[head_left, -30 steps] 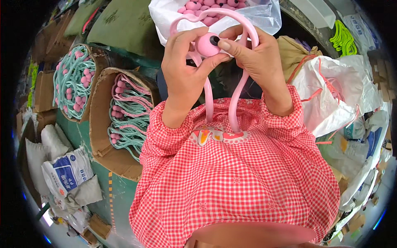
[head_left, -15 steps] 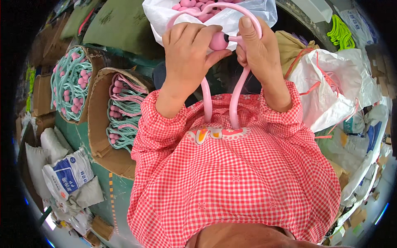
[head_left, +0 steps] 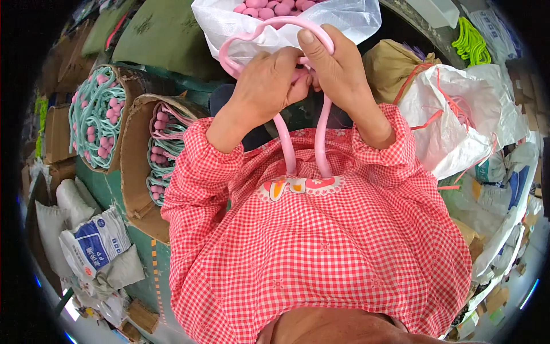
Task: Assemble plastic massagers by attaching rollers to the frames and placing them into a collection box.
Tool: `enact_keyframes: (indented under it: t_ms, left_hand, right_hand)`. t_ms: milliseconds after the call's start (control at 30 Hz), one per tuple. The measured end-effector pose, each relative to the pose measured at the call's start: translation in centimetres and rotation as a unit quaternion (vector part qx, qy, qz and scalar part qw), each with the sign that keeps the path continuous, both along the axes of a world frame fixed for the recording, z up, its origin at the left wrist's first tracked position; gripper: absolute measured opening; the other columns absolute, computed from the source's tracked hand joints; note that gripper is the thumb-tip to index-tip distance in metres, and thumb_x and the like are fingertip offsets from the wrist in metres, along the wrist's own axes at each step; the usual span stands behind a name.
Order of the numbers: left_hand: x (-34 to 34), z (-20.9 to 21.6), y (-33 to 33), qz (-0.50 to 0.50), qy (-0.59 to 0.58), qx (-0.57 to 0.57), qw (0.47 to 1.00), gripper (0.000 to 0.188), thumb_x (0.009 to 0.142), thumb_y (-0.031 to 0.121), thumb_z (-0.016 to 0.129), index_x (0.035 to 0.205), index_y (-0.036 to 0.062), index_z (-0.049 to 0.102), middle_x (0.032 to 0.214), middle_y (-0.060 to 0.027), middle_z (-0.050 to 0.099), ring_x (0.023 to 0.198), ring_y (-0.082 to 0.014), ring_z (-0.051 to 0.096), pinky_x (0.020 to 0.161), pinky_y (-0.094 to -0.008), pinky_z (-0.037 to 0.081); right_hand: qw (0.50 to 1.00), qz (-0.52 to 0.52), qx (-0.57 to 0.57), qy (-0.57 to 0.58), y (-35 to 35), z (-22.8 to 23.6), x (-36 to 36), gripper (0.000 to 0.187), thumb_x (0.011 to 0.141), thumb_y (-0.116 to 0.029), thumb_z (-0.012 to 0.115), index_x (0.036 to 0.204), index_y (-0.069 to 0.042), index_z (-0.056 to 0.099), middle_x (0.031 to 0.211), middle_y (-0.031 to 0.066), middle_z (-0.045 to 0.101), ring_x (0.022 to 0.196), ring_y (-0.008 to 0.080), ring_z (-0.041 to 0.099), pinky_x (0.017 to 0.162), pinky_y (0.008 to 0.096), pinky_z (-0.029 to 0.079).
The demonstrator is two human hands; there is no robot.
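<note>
In front of my chest, both hands are close together on a pink, flexible tube (head_left: 286, 143). The tube arcs above the hands, and two lengths of it run down toward my checked smock. My left hand (head_left: 258, 86) is closed around a pink ball (head_left: 298, 74), mostly hidden by the fingers. My right hand (head_left: 339, 71) grips the tube against that ball, its thumb laid along the top. Where tube and ball meet is covered by the fingers. Just beyond the hands, a white plastic bag (head_left: 213, 31) holds several loose pink balls (head_left: 269, 9) with dark holes.
To the left, two cardboard boxes (head_left: 133, 178) hold mint and pink tubes with pink balls (head_left: 96, 123). A tan sack (head_left: 381, 69) and a white sack (head_left: 427, 100) with red ties stand at right. Lime-green cords (head_left: 472, 46) lie far right; printed sacks (head_left: 94, 243) lie lower left.
Both hands have come slightly nearer to me and left, closing in on each other. The ball, plainly visible before, is now mostly covered by fingers. The tube's upper loop has shifted left and lower.
</note>
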State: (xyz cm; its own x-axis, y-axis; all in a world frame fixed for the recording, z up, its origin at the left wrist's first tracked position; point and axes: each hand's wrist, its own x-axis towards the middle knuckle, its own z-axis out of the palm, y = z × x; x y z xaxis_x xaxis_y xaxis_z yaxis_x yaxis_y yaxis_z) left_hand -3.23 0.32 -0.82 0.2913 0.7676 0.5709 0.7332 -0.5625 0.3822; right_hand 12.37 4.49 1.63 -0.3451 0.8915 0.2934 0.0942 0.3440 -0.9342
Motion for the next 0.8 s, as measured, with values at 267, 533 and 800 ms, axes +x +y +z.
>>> enact_keyframes:
  t_ms: [267,533,800]
  left_hand:
    - [-1.3,1.1,-0.3,0.027,-0.073,-0.088,0.993,0.040,0.075,0.032,0.075,0.099,0.0051,0.058,0.085,-0.0139,0.065,0.078,-0.0354,0.062,0.067,-0.0436,0.050]
    - [-1.8,0.6,0.1,0.048,0.028,-0.049,0.997,0.045,0.072,0.037,0.078,0.098,0.0052,0.060,0.083,-0.0126,0.065,0.082,-0.0330,0.062,0.075,-0.0435,0.048]
    - [-1.5,2.4,2.3,-0.049,-0.075,-0.253,0.963,0.040,0.072,0.031,0.075,0.095,0.0020,0.060,0.081,-0.0146,0.065,0.078,-0.0301,0.064,0.069,-0.0376,0.049]
  right_hand:
    - [1.000,0.000,-0.019,0.000,-0.2,-0.4,0.2,0.048,0.095,-0.049,0.056,0.092,-0.002,0.057,0.060,0.0005,0.051,0.045,0.0057,0.049,0.041,0.0207,0.039]
    - [0.991,0.039,-0.124,0.037,0.0,0.0,0.4,0.045,0.093,-0.044,0.061,0.089,0.001,0.060,0.062,0.0001,0.053,0.054,0.0058,0.048,0.045,0.0229,0.040]
    - [0.986,0.049,-0.139,0.082,0.9,-1.1,0.6,0.050,0.095,-0.047,0.057,0.109,0.001,0.062,0.072,-0.0012,0.051,0.065,0.0053,0.045,0.058,0.0225,0.039]
